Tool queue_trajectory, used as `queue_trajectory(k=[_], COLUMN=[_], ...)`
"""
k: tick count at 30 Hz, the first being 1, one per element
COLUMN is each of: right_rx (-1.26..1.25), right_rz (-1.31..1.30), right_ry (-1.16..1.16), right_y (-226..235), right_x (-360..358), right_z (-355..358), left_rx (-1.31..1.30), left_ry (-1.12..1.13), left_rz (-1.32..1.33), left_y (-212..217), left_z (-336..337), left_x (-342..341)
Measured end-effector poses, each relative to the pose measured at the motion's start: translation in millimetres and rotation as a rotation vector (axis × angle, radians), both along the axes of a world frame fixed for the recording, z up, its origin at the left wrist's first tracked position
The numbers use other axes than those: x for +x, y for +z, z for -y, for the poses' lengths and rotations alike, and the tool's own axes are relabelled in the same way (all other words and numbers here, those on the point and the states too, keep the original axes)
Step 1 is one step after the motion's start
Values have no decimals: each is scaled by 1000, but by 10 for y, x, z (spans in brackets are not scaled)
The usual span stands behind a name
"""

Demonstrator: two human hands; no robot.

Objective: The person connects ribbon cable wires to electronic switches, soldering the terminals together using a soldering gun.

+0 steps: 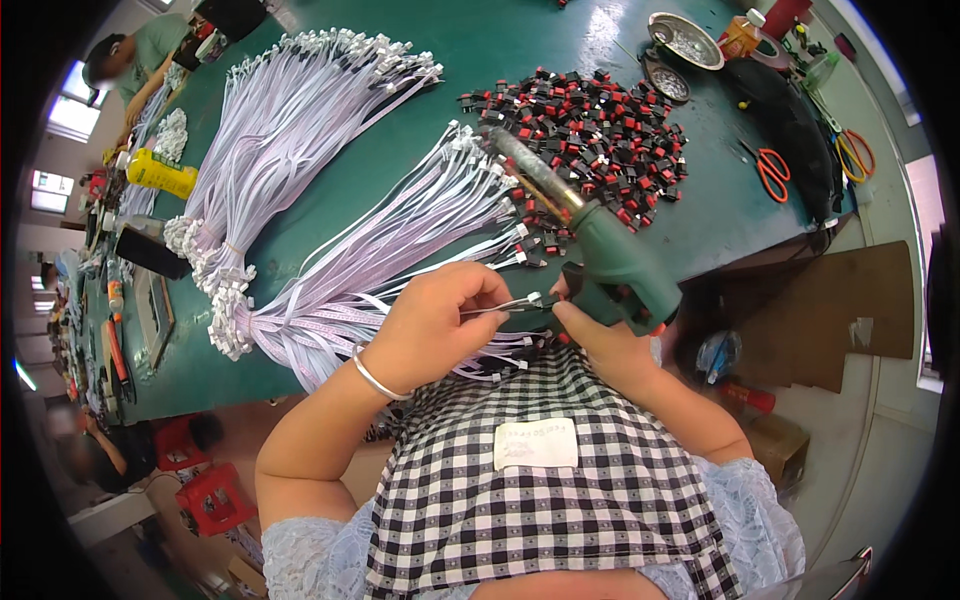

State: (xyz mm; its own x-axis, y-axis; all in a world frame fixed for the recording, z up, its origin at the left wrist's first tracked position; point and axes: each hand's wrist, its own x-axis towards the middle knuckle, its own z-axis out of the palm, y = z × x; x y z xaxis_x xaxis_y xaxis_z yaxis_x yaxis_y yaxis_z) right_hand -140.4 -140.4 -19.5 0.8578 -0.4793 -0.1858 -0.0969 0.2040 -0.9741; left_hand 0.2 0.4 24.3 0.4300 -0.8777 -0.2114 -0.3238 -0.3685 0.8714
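My left hand point(440, 325), with a silver bangle on its wrist, pinches the end of a thin white ribbon cable point(500, 308) just above my checked apron. My right hand point(605, 335) grips a green glue gun point(600, 250) whose barrel points up and to the left; its fingertips meet the cable's end near a small black connector point(540, 298). A fanned bundle of white ribbon cables point(400, 240) lies on the green table right behind my hands. A heap of small black and red connectors point(590, 130) sits beyond the gun.
A second larger cable bundle point(290, 120) lies at the far left of the green table point(520, 40). Orange scissors point(772, 172), metal dishes point(685, 42) and a black bag point(800, 140) sit at the right. A yellow bottle point(160, 172) stands left; another person point(130, 60) works far left.
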Motion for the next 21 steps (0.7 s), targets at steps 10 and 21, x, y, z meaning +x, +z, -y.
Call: queue_trajectory(k=[10, 21], right_rx=[51, -154], right_rz=[-59, 98], right_ry=[50, 16], right_y=[36, -63], right_x=[-39, 10], right_z=[-47, -71], left_rx=[34, -42], left_ry=[69, 161], left_rz=[-422, -467], left_y=[-43, -156], left_z=[21, 30], left_x=[9, -38])
